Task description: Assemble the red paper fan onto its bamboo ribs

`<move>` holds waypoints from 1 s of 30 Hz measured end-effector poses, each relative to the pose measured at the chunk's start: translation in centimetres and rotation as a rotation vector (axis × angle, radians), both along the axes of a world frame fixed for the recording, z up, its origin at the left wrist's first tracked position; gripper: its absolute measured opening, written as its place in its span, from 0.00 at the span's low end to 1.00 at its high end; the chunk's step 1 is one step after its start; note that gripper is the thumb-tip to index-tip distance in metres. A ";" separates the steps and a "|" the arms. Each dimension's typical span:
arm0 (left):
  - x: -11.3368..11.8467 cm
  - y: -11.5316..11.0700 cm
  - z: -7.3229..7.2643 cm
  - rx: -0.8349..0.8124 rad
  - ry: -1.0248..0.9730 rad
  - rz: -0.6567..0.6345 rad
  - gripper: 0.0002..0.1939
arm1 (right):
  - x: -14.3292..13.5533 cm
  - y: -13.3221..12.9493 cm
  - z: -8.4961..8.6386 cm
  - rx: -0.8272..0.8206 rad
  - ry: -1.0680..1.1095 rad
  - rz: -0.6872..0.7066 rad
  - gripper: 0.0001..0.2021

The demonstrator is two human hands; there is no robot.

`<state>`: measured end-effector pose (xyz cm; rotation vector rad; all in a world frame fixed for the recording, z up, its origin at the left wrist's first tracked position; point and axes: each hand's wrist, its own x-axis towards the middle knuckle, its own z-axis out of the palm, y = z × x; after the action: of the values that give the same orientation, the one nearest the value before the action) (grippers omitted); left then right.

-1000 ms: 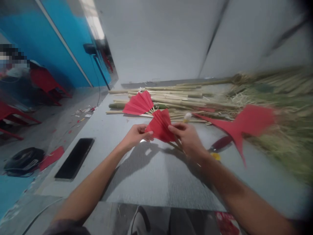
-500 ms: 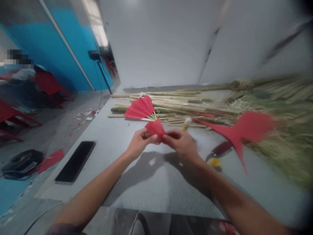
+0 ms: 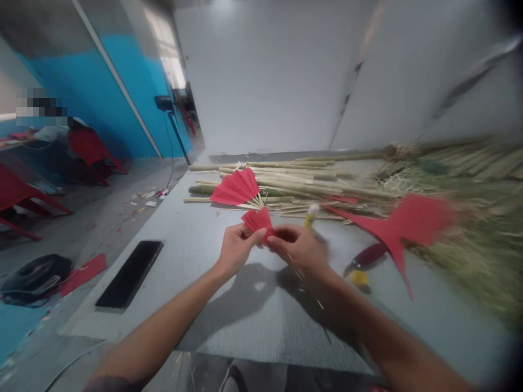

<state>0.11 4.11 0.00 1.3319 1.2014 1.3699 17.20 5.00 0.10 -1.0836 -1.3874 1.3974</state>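
- We see a dim, greyish room, with brighter light at the doorway [image 3: 171, 54] on the far left.
- We notice a pale glow high on the white wall panel [image 3: 261, 87].
- Soft shadows from the left hand [image 3: 239, 250] and right hand [image 3: 300, 250] fall on our side of the worktop [image 3: 261, 332].
- We find the middle fairly clear, but the straw shavings [image 3: 469, 267] and the red cut-out [image 3: 423, 218] smear into blur.
- Edges stretch, the right corners darken, and we see coarse pixels upper left.
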 end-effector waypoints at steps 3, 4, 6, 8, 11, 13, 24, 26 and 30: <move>-0.3 0.3 0.1 0.009 -0.014 -0.048 0.18 | 0.1 0.0 0.1 -0.027 0.025 0.052 0.18; -0.3 0.4 0.2 0.007 -0.012 -0.051 0.18 | 0.1 0.0 0.2 -0.028 0.024 0.046 0.18; -0.1 0.4 0.4 -0.010 0.007 -0.025 0.19 | 0.1 -0.3 0.6 -0.019 0.006 0.005 0.15; 0.2 0.4 0.7 -0.025 0.033 0.033 0.19 | 0.0 -0.6 1.1 0.007 -0.056 -0.043 0.12; 0.6 0.4 1.4 -0.006 0.059 0.056 0.19 | 0.0 -0.6 1.3 0.066 -0.129 -0.085 0.09; 0.6 0.5 1.9 0.030 0.088 0.019 0.18 | 0.0 -0.4 1.1 0.101 -0.108 -0.098 0.10; 0.0 0.7 2.6 0.150 0.129 -0.050 0.21 | -0.3 -1.3 1.5 0.191 -0.061 -0.078 0.10; 0.1 0.6 2.6 0.150 0.119 -0.044 0.21 | -0.3 -1.4 1.6 0.238 -0.082 -0.086 0.10; 0.0 0.7 2.2 0.067 0.122 -0.098 0.20 | -0.3 -1.3 1.8 0.264 -0.146 -0.109 0.10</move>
<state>0.11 4.82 2.23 1.5203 1.1628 1.2843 16.95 3.72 1.87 -1.0842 -1.5443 1.0400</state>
